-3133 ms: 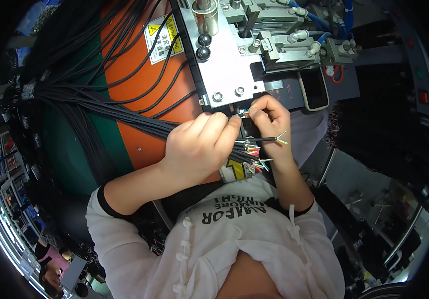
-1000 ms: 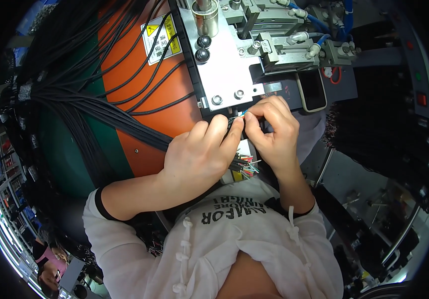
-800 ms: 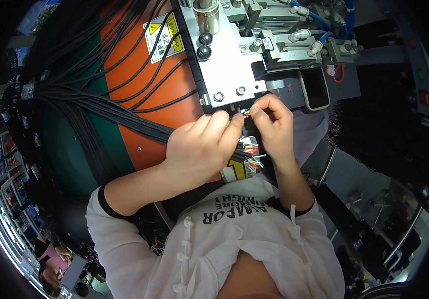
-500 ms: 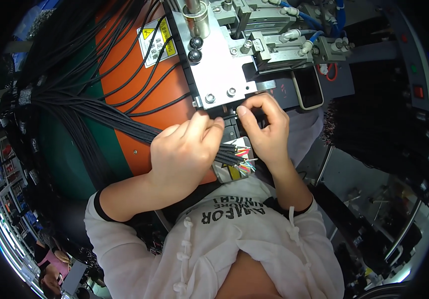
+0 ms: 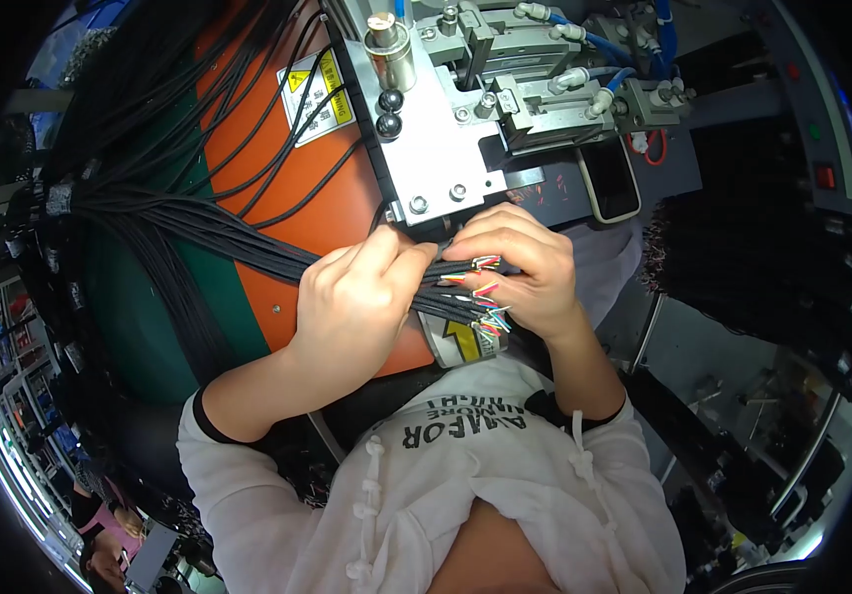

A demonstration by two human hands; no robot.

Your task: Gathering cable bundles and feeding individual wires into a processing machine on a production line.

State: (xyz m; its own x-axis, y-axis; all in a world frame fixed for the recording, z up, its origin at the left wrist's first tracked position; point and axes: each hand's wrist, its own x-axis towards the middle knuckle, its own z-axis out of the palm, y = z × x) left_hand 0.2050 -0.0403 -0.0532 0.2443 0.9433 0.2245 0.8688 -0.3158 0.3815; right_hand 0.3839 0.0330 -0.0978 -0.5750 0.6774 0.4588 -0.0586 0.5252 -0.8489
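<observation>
Black cables (image 5: 248,241) run in a bundle from the left and pass under my left hand (image 5: 356,302). Its fingers are closed on the cables, thumb and forefinger pinching near the machine's front edge. The stripped cable ends (image 5: 490,315) stick out to its right, showing thin red, white, yellow and blue wires. My right hand (image 5: 525,265) is closed over the upper cable ends, its fingertips meeting those of the left. Just beyond both hands stands a metal clamping machine (image 5: 436,148) with a bright flat plate; what lies under its front edge is hidden.
Pneumatic cylinders (image 5: 545,104) with blue hoses sit at the machine's right. A phone (image 5: 609,178) and red-handled scissors (image 5: 655,147) lie on the grey surface. Single cables loop across the orange panel (image 5: 277,188). More cables hang at the right (image 5: 743,238). A co-worker (image 5: 109,525) is at far lower left.
My right hand has come down and left from the machine's edge onto the cable ends, its fingers closing in. My left hand has stayed nearly in place, and the wire ends have shifted slightly.
</observation>
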